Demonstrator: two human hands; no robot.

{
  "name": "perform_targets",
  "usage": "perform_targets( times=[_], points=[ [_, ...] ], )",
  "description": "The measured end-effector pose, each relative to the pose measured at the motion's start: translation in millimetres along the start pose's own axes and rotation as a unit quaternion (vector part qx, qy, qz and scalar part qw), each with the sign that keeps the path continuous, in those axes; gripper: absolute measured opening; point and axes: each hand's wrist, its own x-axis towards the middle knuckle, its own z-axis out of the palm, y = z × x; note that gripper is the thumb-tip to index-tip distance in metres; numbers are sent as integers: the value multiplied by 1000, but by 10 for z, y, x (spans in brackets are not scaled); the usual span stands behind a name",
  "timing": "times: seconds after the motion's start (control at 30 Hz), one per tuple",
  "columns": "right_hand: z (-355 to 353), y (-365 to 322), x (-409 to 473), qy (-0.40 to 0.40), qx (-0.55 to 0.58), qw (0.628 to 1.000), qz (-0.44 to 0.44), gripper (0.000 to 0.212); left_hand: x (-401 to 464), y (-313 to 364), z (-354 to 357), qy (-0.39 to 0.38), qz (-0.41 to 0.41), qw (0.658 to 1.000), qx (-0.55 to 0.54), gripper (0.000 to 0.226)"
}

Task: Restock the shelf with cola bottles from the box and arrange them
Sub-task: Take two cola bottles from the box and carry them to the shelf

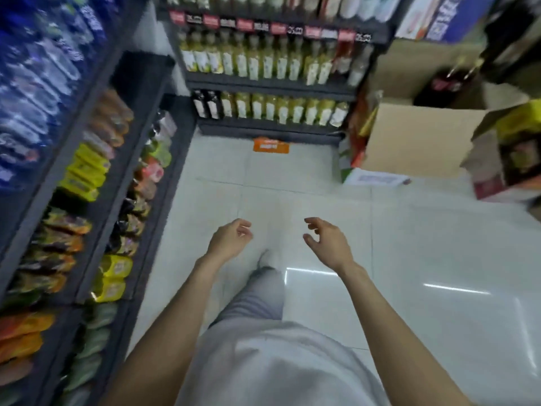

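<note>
- Left hand [231,237] and right hand [328,240] reach forward, fingers loosely curled, holding nothing; palms face each other
- Open box [421,142] with dark cola bottles [448,83] sits well ahead-right of the right hand

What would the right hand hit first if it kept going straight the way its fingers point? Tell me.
Probably nothing soon. The right hand is empty, fingers loosely curled, pointing forward and slightly left over bare floor. Farther along that line stands the bottle shelf, though depth is hard to judge.

Light grey shirt [281,361], grey trousers [257,294], bare forearms.
</note>
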Motion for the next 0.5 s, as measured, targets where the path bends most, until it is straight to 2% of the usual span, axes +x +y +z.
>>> perform_targets(
  times=[0.07,0.13,0.27,0.4,0.5],
  points=[
    [-224,292,190,4,9,998,54,34,350,246,168,-59,-27,998,-11,27],
    [-462,567,439,19,9,996,85,32,703,501,342,-78,-36,996,-11,29],
    [-1010,1170,1050,4,-20,990,136,38,1430,1092,717,-67,-30,997,2,31],
    [-1721,1771,1630,-33,-44,982,181,43,2157,1964,1010,-77,-2,997,4,31],
    [-2278,2159,2048,-8,-21,979,203,40,2655,2700,1175,-52,32,998,6,30]
  ],
)
